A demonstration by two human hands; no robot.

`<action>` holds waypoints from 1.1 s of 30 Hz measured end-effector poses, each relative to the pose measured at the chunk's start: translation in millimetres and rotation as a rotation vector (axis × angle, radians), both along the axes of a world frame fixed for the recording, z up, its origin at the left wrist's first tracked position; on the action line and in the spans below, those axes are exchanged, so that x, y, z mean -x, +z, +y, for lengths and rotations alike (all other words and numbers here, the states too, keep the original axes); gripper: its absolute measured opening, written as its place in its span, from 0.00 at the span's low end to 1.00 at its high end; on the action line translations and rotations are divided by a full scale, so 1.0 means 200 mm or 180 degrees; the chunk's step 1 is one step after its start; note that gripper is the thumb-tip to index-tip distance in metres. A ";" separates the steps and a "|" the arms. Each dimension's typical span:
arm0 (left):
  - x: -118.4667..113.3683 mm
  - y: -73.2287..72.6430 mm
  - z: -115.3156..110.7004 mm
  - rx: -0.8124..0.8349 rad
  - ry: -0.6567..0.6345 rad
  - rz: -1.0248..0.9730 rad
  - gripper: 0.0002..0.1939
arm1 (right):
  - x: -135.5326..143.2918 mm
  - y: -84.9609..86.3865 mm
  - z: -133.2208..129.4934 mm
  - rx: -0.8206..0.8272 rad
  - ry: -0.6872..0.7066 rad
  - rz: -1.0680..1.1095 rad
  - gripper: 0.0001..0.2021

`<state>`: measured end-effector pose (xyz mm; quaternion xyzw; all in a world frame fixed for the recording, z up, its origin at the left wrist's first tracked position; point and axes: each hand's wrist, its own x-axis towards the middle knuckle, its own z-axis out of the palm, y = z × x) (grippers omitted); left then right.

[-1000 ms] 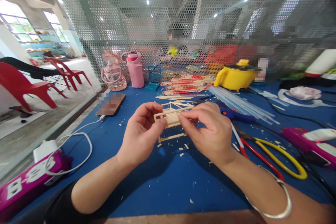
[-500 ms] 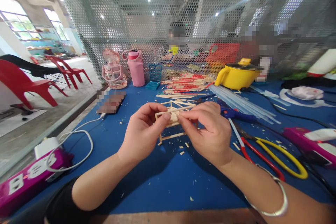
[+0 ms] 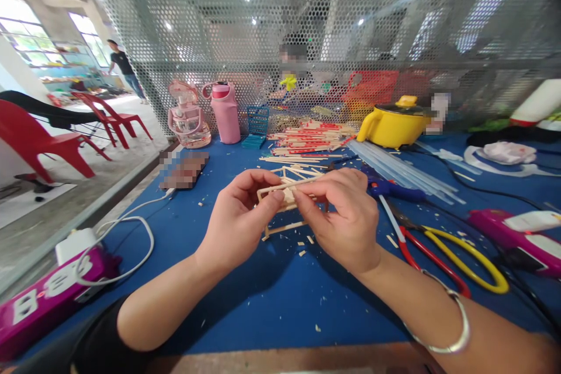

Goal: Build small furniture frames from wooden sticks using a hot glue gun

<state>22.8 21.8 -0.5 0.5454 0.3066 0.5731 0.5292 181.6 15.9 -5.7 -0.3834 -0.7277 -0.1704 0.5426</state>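
Between my hands, just above the blue tabletop [image 3: 272,315], is a small frame built of thin wooden sticks [image 3: 287,226]. My left hand [image 3: 241,216] grips its left side, thumb in front and fingers behind. My right hand [image 3: 344,216] pinches at the middle of the frame, thumb and forefinger together at a small pale piece of wood. The fingertips partly hide what lies between them. Behind the frame lies a pile of wooden sticks with red-printed wrapping [image 3: 311,137]. Small wood chips [image 3: 301,253] are scattered below it.
Red- and yellow-handled pliers [image 3: 464,257], a blue glue gun [image 3: 390,186] and clear glue sticks [image 3: 407,172] lie right. A yellow pot [image 3: 394,125] and pink bottle [image 3: 225,114] stand behind. Left are a phone [image 3: 186,170] and purple power strip [image 3: 56,289].
My right hand has shifted slightly left along the stick frame. My left hand keeps its grip. A person has come into view at the far left background.
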 end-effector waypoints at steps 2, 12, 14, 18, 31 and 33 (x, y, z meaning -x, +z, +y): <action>0.00 0.00 0.00 -0.0030 -0.0032 0.0074 0.09 | 0.00 0.00 0.00 0.0010 -0.0019 0.0020 0.04; -0.04 0.04 -0.01 0.0199 -0.0027 0.0004 0.16 | 0.01 -0.01 0.00 0.0055 -0.0027 0.0056 0.04; -0.05 0.04 -0.01 0.0229 -0.0006 -0.0076 0.18 | 0.01 -0.01 0.00 0.0058 -0.0023 0.0072 0.04; -0.05 0.04 -0.02 0.0205 0.0044 -0.0071 0.22 | 0.01 -0.01 0.00 0.0033 -0.0004 0.0093 0.04; -0.06 0.05 -0.03 0.0351 0.0062 -0.0152 0.23 | 0.01 -0.01 0.00 0.0032 0.0019 0.0113 0.04; -0.06 0.05 -0.03 0.0360 0.0052 -0.0211 0.23 | 0.01 -0.01 -0.01 0.0021 0.0031 0.0110 0.04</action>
